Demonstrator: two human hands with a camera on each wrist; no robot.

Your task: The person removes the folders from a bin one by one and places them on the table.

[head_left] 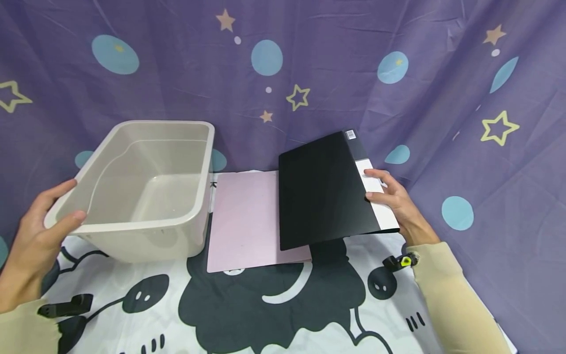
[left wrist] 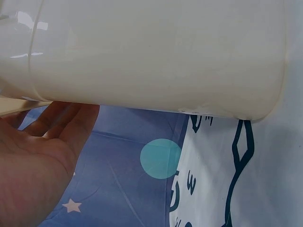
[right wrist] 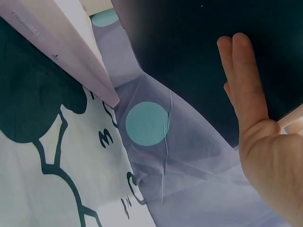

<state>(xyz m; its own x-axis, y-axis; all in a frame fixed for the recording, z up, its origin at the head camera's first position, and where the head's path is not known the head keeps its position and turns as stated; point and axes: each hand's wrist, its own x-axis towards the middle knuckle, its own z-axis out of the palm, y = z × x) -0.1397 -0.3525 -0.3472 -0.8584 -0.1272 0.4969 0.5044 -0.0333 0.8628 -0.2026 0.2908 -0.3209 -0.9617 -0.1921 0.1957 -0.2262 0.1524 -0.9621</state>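
Observation:
On the left of the head view, my left hand (head_left: 37, 236) grips the near-left rim of a light grey plastic bin (head_left: 201, 216). The bin stands on the cloth and nothing shows inside it. From the left wrist view, the fingers of that hand (left wrist: 42, 156) reach up against the outer wall of the bin (left wrist: 156, 61). My right hand (head_left: 400, 209) holds a black folder (head_left: 323, 196) by its white-labelled spine, tilted above a pink folder (head_left: 247, 216). Long fingers of the right hand (right wrist: 255, 99) lie along the underside of the black folder (right wrist: 189, 56).
A black-and-white cartoon cloth (head_left: 274, 314) covers the table. Behind it hangs a purple curtain (head_left: 327, 64) with stars and blue dots. The pink folder lies between the bin and the black folder, partly covered by the latter in the head view.

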